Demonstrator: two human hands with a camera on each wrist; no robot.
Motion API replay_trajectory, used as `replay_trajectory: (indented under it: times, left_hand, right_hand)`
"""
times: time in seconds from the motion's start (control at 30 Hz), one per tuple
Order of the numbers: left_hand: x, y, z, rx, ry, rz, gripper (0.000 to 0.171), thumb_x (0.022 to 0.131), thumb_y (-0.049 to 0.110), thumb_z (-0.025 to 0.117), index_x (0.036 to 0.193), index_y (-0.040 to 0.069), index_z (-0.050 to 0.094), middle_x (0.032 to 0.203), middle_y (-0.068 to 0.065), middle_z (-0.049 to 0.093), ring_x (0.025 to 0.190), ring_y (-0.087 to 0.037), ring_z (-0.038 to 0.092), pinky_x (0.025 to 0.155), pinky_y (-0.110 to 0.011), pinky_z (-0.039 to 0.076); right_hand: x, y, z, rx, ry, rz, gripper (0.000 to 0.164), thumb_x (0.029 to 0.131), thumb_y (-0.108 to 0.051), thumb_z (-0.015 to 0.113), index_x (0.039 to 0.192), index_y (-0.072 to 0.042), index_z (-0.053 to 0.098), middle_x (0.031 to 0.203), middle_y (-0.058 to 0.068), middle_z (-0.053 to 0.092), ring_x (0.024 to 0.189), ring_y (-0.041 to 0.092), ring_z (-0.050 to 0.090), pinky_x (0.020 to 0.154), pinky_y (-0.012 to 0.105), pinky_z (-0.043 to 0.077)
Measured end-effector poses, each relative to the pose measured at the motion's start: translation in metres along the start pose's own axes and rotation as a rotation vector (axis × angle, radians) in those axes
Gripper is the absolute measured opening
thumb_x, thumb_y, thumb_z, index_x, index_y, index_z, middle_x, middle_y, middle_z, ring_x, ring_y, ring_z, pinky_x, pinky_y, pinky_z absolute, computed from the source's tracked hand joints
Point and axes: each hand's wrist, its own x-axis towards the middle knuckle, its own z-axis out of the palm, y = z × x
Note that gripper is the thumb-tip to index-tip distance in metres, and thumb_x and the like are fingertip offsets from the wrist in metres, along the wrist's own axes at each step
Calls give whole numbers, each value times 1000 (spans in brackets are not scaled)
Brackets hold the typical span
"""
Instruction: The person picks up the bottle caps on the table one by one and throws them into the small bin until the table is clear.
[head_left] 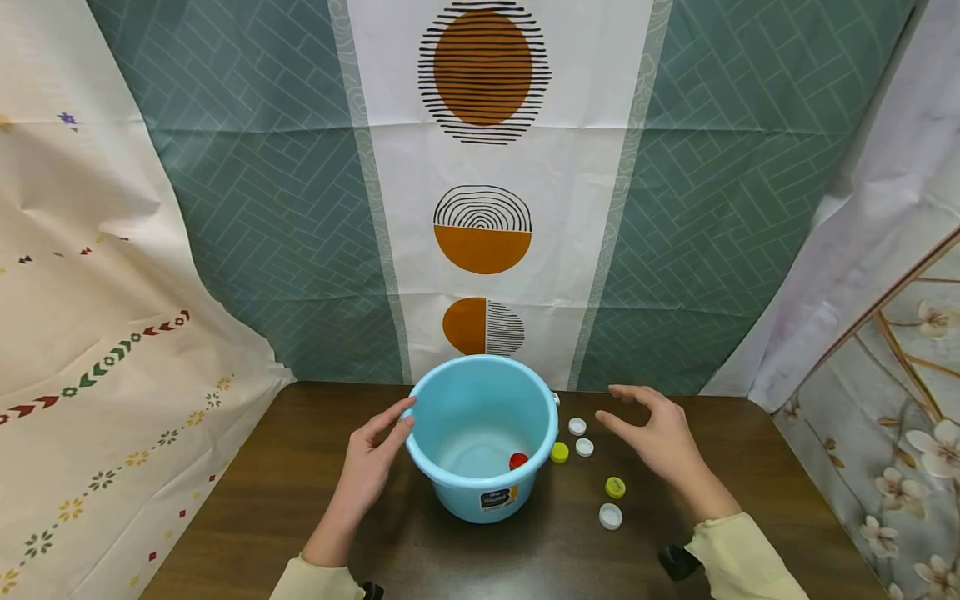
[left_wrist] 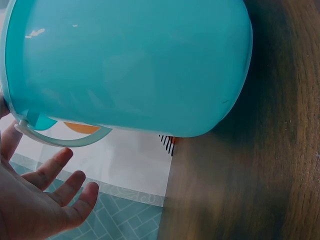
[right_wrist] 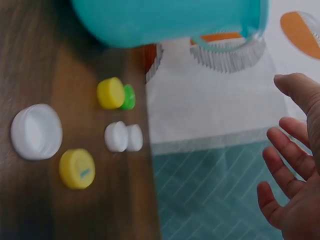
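A light blue bucket (head_left: 480,500) stands upright on the table with a red bottle cap (head_left: 518,460) on its inside bottom. My left hand (head_left: 372,450) touches the left of its rim with thumb and index finger; the other fingers (left_wrist: 77,187) spread loosely below the white handle (left_wrist: 65,142). To the right of the bucket, my right hand (head_left: 660,433) hovers with thumb and fingers apart, holding nothing. Bottle caps lie between: two small white caps (head_left: 584,447), a yellow cap (head_left: 559,452) beside a green cap (right_wrist: 129,97), another yellow cap (head_left: 615,487) and a larger white cap (head_left: 611,517).
The dark wooden table (head_left: 247,492) reaches back to a green and white patterned curtain (head_left: 487,167). Cream floral cloth (head_left: 97,292) hangs at the left, and flowered fabric (head_left: 877,467) borders the right side.
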Motion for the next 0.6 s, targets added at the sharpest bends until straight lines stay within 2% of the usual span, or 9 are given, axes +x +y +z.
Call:
replay_trajectory:
  times: [0.3,0.6]
  left_hand:
    - [0,0,0,7,3,9,34,89,41,61,122,34,61,128,10,58,121,-9,51,94,-28,45]
    - [-1,-1,0,11,10,9,34,88,41,61,122,35,61,127,10,59,120,-9,52,94,-31,45]
  right_hand:
    - [-9,41,4,-24,-79,48,59,77,-54,69,123,-17,60,121,4,63,120,28,52,96,54,38]
    - [-20,67,5,-92,-203,101,67,74,-59,68,124,-15,60,120,5,64,118,31,54,93,55,41]
